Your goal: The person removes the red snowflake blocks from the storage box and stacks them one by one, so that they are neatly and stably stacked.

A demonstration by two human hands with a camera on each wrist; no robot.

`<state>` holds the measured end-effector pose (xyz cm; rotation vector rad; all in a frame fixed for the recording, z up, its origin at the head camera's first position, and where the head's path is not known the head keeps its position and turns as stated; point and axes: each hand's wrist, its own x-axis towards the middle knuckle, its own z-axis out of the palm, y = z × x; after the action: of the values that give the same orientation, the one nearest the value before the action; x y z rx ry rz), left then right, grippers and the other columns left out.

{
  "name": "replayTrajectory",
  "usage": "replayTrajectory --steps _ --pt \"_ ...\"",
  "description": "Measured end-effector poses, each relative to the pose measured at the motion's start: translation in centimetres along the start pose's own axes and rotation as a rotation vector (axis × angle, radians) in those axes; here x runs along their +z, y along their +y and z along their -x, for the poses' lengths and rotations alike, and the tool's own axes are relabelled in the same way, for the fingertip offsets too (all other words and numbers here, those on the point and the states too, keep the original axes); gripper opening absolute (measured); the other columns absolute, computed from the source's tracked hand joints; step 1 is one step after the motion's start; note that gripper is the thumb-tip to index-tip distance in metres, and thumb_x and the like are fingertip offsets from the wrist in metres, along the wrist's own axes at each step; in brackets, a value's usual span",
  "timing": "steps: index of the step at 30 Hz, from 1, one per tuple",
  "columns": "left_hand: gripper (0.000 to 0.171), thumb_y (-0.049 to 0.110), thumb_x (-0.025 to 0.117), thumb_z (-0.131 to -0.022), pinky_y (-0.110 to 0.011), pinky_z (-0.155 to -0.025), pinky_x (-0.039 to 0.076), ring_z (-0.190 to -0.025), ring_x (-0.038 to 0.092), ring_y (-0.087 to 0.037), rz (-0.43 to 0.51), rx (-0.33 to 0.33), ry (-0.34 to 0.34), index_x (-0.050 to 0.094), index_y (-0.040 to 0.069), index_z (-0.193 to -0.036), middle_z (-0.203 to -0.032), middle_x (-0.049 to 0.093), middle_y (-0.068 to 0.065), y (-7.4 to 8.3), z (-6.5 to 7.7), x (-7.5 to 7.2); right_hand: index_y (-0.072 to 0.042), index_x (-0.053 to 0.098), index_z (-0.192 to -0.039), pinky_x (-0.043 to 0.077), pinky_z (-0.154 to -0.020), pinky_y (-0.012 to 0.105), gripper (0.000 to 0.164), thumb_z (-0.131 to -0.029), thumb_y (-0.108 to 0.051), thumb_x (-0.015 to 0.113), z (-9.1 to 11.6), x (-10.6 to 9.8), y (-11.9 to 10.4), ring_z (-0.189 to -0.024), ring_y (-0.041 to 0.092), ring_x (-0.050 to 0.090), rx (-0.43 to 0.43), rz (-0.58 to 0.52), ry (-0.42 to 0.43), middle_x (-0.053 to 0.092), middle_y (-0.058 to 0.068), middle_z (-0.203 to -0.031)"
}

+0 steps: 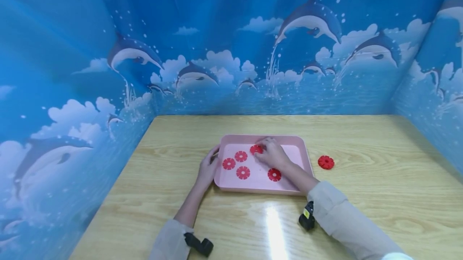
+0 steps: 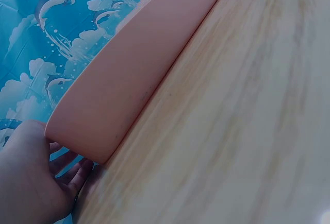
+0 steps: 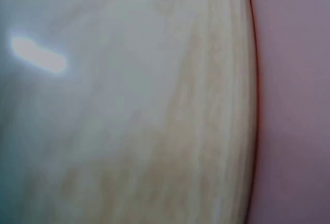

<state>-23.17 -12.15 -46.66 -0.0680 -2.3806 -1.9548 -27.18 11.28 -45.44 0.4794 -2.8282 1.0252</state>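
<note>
A shallow pink tray (image 1: 255, 181) lies on the table, holding several flat red notched discs, one of them a building disc (image 1: 247, 172) with a hole in its centre. My left hand (image 1: 207, 169) grips the tray at its left end; in the left wrist view, fingers bend against the outer wall of the tray (image 2: 118, 80). Inside the tray, near the far wall, my right hand (image 1: 272, 153) pinches a red notched disc (image 1: 255, 147), partly covered by the fingers. Another red disc (image 1: 271, 175) lies beside the right forearm. The right wrist view shows the tray wall (image 3: 294, 105) but no hand.
On the wooden table (image 1: 376, 195), right of the tray, sits a further red notched disc (image 1: 323, 164), looking thick like a small stack. A blue dolphin-print backdrop (image 1: 224, 31) rises behind the table and along both sides.
</note>
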Motion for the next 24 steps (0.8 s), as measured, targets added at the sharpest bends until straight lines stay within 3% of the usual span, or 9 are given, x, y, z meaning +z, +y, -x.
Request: replayTrajectory --steps 5,13,17,24 --pt "0.043 0.007 0.046 -0.092 -0.039 -0.095 0.041 -0.115 0.047 -0.030 -0.004 -0.002 -0.002 0.045 0.007 -0.135 -0.136 0.044 -0.014 0.0 0.1 0.2 -0.009 0.065 -0.112 0.050 -0.082 0.035 0.037 -0.078 -0.021 0.074 0.5 -0.9 -0.4 -0.101 0.023 0.051 0.055 -0.024 -0.022 0.055 0.010 -0.113" --pt "0.043 0.006 0.045 -0.092 -0.040 -0.095 0.041 -0.115 0.047 -0.031 -0.011 0.011 0.001 0.045 0.006 -0.135 -0.135 0.044 -0.015 0.1 0.1 0.1 -0.012 0.063 -0.117 0.046 -0.089 0.043 0.038 -0.080 -0.021 0.070 1.8 -2.8 -0.9 -0.109 0.031 0.051 0.075 -0.088 -0.032 0.050 0.013 -0.125" --pt "0.043 0.006 0.045 -0.092 -0.040 -0.095 0.041 -0.115 0.047 -0.032 -0.020 0.017 0.000 0.044 0.005 -0.135 -0.135 0.043 -0.016 0.1 0.1 0.0 -0.009 0.061 -0.120 0.044 -0.090 0.046 0.042 -0.081 -0.021 0.070 2.5 -3.9 -0.9 -0.112 0.032 0.048 0.053 -0.088 -0.030 0.051 0.013 -0.126" --pt "0.043 0.005 0.045 -0.092 -0.040 -0.095 0.041 -0.115 0.048 -0.032 -0.018 0.020 0.001 0.045 0.005 -0.135 -0.135 0.044 -0.016 0.0 0.0 0.0 0.000 0.059 -0.118 0.046 -0.087 0.046 0.043 -0.078 -0.013 0.071 3.6 -5.5 -0.4 -0.104 0.032 0.052 -0.056 -0.122 0.007 0.056 0.015 -0.114"
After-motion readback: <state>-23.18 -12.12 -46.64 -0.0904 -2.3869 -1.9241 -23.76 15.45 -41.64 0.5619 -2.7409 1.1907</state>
